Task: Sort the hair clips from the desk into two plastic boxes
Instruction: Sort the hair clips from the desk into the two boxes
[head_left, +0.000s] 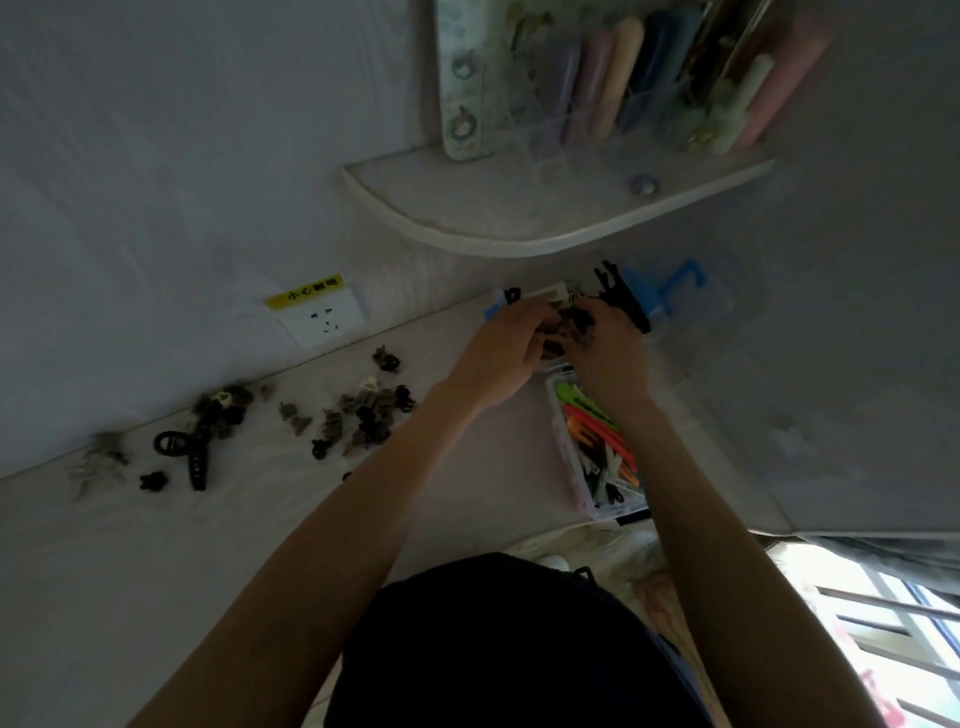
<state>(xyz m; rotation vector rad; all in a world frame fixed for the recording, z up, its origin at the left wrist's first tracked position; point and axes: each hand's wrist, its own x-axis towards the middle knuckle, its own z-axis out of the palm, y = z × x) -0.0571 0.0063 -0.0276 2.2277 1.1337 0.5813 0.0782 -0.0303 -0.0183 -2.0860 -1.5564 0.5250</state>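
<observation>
Over the far box (675, 296), both hands (506, 353) grip clips (566, 325).

I have one view only, from the head camera, wide-angle, looking forward and steeply down over my own torso and both forearms. It faces the desk (156, 545) where it meets the wall (156, 156), with a shelf (519, 218) high in the frame and a window at the lower right corner. The hands sit near centre, at arm's reach; the edges bend with the lens.
</observation>
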